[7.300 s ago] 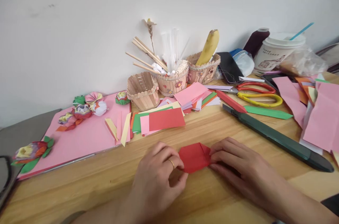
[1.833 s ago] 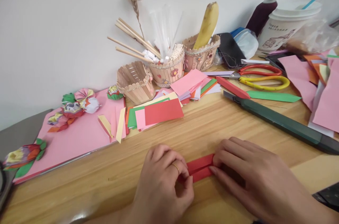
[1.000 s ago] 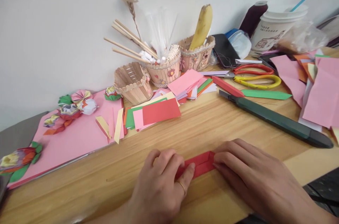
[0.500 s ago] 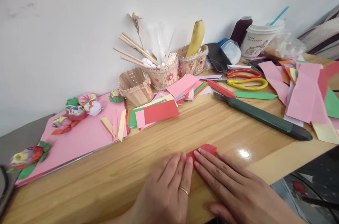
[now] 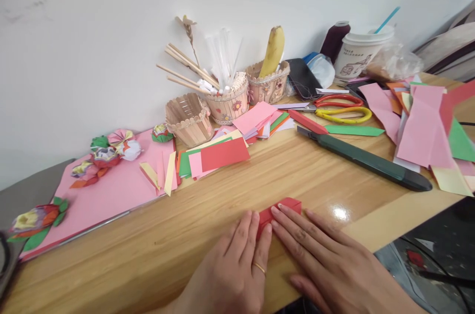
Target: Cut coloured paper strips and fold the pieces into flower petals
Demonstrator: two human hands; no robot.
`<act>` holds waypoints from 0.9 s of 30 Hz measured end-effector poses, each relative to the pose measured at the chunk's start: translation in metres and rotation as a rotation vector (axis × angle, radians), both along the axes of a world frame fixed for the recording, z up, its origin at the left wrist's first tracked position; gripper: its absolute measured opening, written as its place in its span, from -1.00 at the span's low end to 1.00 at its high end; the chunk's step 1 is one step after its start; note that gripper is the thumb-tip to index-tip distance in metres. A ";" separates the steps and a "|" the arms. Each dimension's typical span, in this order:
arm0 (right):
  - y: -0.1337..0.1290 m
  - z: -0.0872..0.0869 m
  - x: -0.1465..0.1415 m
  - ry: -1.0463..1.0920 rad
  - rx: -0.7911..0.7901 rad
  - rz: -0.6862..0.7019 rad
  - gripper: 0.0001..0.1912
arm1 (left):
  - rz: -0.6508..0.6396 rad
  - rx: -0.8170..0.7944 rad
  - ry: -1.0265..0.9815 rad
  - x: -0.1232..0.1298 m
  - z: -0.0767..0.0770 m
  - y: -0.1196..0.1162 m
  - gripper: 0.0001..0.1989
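A small folded strip of red paper lies on the wooden table in front of me, with crease lines on its top. My left hand rests at its left end, fingers stretched out and fingertips on the paper; a ring is on one finger. From the right, my right hand lies flat, its fingertips pressing the paper's middle. Both hands partly hide the strip. Beyond them is a stack of coloured paper rectangles, a red sheet on top.
A green utility knife and scissors lie at right, beside pink paper strips. Wooden baskets stand by the wall, one holding a banana. Folded paper flowers sit on pink sheets at left. A cup stands at the back.
My left fingers have spread slightly, and more of the red strip shows between my hands. The camera view has shifted a little; the other things lie as before.
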State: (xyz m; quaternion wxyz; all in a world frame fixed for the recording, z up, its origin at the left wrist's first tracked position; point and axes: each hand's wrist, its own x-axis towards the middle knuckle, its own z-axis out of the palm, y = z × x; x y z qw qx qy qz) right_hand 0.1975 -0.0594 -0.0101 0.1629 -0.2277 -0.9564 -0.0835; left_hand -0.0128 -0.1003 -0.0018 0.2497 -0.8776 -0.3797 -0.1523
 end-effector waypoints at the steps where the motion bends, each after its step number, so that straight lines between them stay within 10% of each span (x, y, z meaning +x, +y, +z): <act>1: 0.000 0.000 0.000 0.008 -0.009 -0.003 -0.48 | -0.003 0.001 0.006 0.000 0.000 0.000 -0.60; 19: 0.005 -0.002 0.025 -0.037 0.144 -0.227 -0.53 | -0.004 0.016 0.063 0.000 -0.004 -0.004 -0.62; 27: 0.010 0.011 0.006 0.032 0.051 -0.012 -0.55 | -0.023 0.039 0.022 0.002 -0.001 -0.001 -0.60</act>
